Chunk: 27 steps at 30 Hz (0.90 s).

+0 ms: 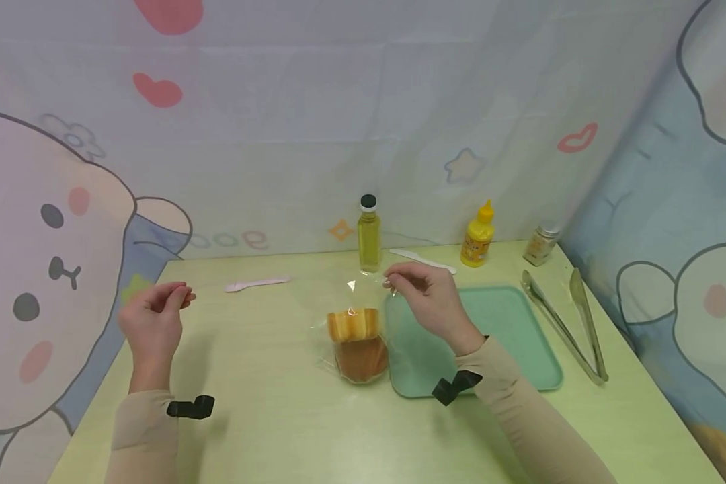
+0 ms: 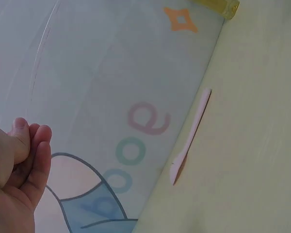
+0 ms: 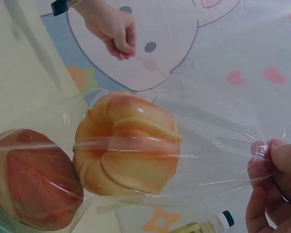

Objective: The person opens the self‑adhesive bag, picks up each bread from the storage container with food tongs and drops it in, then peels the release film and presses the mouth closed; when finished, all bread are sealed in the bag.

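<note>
While my right hand [image 1: 426,296] pinches the top edge of the clear bag [image 3: 184,126], the buns [image 1: 355,343] hang below it over the counter [image 1: 266,376]. My left hand [image 1: 154,316], loosely curled and holding nothing, should grip the opposite edge for a clean opening.

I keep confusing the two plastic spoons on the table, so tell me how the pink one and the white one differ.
The pink spoon lies on the table's left part, nearer the empty left hand; the white spoon lies at the back, just beyond the right hand and the green tray. The pink spoon's bowl points left; I cannot tell which way the white one's points. Both lie flat, untouched.
</note>
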Motion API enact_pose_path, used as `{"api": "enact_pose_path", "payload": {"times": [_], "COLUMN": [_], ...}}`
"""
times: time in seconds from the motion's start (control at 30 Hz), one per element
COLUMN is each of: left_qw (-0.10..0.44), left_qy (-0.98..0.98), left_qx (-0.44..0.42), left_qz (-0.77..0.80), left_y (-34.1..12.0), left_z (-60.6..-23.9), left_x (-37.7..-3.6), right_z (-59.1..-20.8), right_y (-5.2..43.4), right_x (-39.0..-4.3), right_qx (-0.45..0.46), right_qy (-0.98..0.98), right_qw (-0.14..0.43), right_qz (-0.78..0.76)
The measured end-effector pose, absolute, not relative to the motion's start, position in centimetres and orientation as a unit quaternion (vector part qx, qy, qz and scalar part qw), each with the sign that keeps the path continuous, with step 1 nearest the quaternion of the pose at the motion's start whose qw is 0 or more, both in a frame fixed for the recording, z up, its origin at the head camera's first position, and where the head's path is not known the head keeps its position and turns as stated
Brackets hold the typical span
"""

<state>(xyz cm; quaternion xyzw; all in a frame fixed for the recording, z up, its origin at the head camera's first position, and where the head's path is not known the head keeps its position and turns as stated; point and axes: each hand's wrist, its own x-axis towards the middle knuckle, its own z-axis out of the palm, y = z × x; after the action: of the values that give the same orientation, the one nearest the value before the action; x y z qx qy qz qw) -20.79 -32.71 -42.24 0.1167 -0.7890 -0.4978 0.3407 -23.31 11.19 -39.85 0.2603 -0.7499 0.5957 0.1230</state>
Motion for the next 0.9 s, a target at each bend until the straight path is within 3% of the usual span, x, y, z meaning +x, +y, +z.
{"api": "enact_pose_path", "payload": {"times": [0.23, 0.33, 0.47, 0.57, 0.8, 0.9], "left_qw": [0.232, 0.166, 0.116, 0.108, 0.177, 0.147], "left_qy": [-0.849, -0.900, -0.943, -0.959, -0.931, -0.898], "left_qx": [0.161, 0.120, 0.052, 0.027, -0.037, -0.089], "left_qz": [-0.446, -0.384, -0.308, -0.260, -0.317, -0.404], "left_y": [-35.2, -35.9, -36.0, -35.7, -31.2, -27.4], "left_z": [-44.8, -46.1, -47.2, -47.3, -45.9, -44.5], "left_x": [-20.8, -20.6, -20.4, -20.5, -21.2, -21.8], "right_z": [-39.9, -39.8, -39.8, -39.7, -39.9, -39.9], "right_y": [11.0, 10.9, 11.0, 11.0, 11.1, 11.1], "right_x": [-23.2, -23.1, -23.1, -23.1, -23.0, -23.0], "right_qx": [0.276, 0.278, 0.283, 0.289, 0.292, 0.292], "right_qy": [-0.746, -0.747, -0.749, -0.746, -0.745, -0.745], "right_qw": [0.123, 0.122, 0.123, 0.126, 0.125, 0.121], "right_qz": [0.594, 0.591, 0.586, 0.587, 0.586, 0.588]}}
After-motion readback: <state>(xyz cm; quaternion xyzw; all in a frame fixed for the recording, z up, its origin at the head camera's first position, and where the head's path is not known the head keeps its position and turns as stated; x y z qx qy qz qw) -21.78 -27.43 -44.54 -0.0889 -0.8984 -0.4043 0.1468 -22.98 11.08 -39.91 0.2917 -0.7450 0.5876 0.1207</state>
